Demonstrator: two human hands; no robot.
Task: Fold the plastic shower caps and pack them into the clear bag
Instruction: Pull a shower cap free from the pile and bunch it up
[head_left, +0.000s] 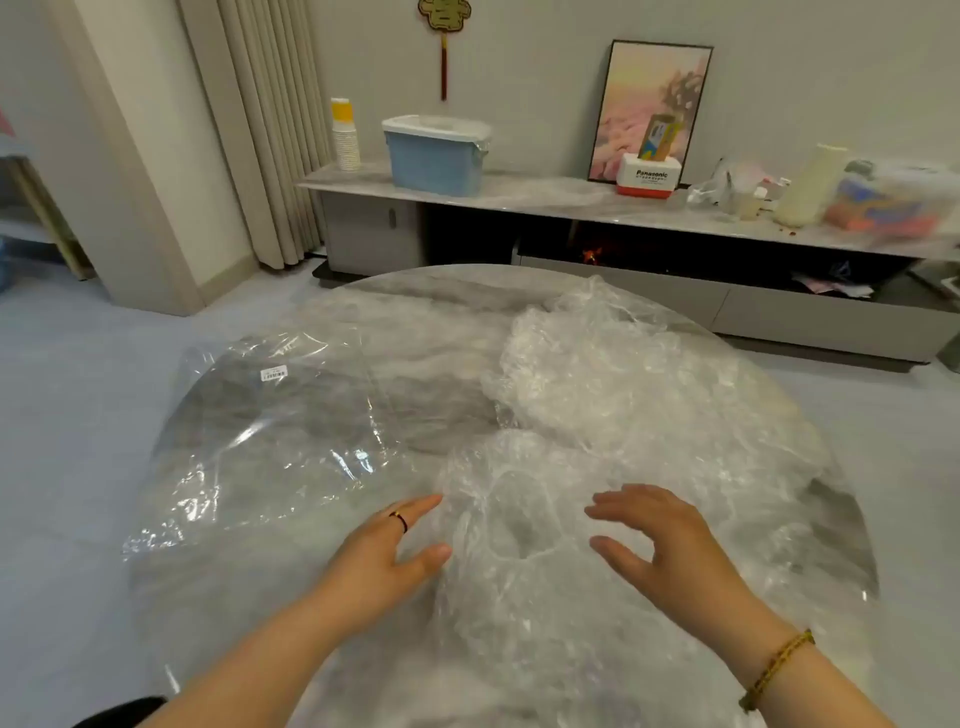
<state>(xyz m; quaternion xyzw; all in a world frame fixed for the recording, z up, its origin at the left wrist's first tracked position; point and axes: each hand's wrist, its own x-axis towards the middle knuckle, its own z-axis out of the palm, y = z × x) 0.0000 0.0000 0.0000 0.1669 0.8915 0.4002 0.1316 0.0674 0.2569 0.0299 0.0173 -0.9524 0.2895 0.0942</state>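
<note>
- Head view, work surface: a round marble-patterned table (431, 291) carries all the task items. The clear bag (260, 441) lies flat on its left half, a small white label (274, 372) near the bag's far edge. It appears to hold nothing.
- Head view, stock: a crumpled pile of shower caps (623, 374) occupies the far right of the table. One cap (519, 525) lies spread out nearest the person, just beside the bag.
- Head view, hands: the left hand (387, 551) and the right hand (660, 540) flank this cap, both with fingers extended and loosely spread, gripping nothing. Whether they touch the plastic cannot be told.
- Step in hand (judgement): flattening the nearest cap; no fold is made yet.
- Next move (judgement): pinch opposite edges, bring them together, and press out trapped air, since the thin film is likely to spring back.
</note>
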